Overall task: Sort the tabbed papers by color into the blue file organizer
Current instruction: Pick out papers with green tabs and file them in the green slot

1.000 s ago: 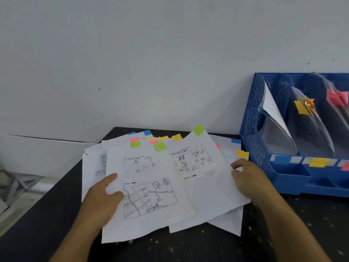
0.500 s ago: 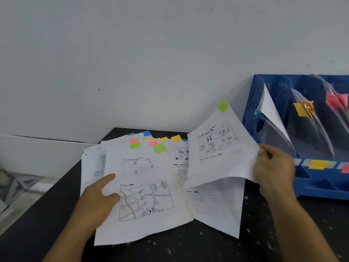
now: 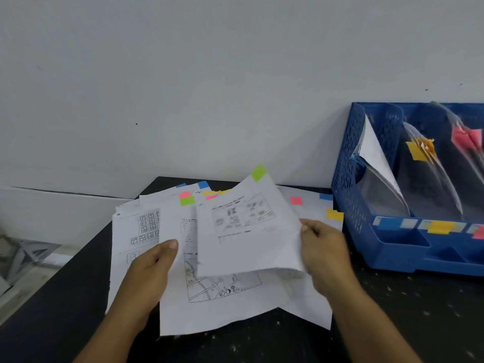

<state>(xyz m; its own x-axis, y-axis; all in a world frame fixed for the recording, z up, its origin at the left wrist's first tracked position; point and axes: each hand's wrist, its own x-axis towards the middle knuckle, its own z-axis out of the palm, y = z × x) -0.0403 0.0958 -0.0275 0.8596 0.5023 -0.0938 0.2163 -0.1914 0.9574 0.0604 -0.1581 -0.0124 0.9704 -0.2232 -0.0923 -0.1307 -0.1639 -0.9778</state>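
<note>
My right hand [image 3: 323, 251] pinches the right edge of a white sheet with a green tab [image 3: 246, 231] and holds it lifted over the pile. My left hand [image 3: 154, 268] lies flat on the spread pile of tabbed papers [image 3: 183, 315], its thumb on the map sheet, which also carries a green tab [image 3: 187, 200]. Pink, yellow and blue tabs stick out along the pile's far edge. The blue file organizer [image 3: 348, 205] stands at the right, with papers in its slots: blue-labelled at left, yellow tabs [image 3: 419, 150] in the middle, pink tabs [image 3: 468, 136] at right.
The papers lie on a black, paint-flecked table [image 3: 406, 310] pushed against a grey wall [image 3: 209, 87]. The table's left edge runs diagonally, with the floor and a metal frame [image 3: 23, 255] below it.
My right hand lifted the green-tabbed sheet off the pile toward the organizer, then swung it back left over the map sheet. My left hand stayed pressed on the pile.
</note>
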